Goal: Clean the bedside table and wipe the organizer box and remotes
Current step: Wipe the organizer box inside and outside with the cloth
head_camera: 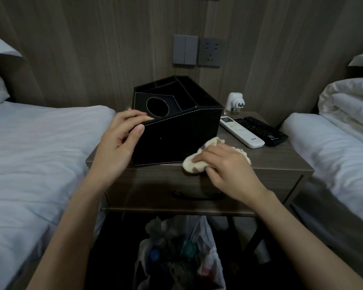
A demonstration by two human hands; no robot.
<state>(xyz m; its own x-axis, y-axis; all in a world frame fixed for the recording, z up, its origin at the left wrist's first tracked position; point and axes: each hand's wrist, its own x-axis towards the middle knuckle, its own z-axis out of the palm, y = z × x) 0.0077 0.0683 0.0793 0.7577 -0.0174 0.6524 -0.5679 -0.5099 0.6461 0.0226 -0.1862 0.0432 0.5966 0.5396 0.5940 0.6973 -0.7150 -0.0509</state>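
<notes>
A black organizer box (176, 132) with white stitching and a round opening stands on the wooden bedside table (281, 162). My left hand (117, 141) grips the box's near left corner, thumb on its front face. My right hand (226, 166) presses a crumpled cream cloth (194, 165) against the table's front edge at the box's lower right corner. A white remote (240, 131) and a black remote (264, 130) lie side by side to the right of the box.
A small white plug-in device (235, 102) stands at the table's back right. Beds with white linen flank the table, left (40, 153) and right (333, 147). A drawer handle (197, 196) sits below the tabletop. A plastic bag of rubbish (180, 254) lies on the floor underneath.
</notes>
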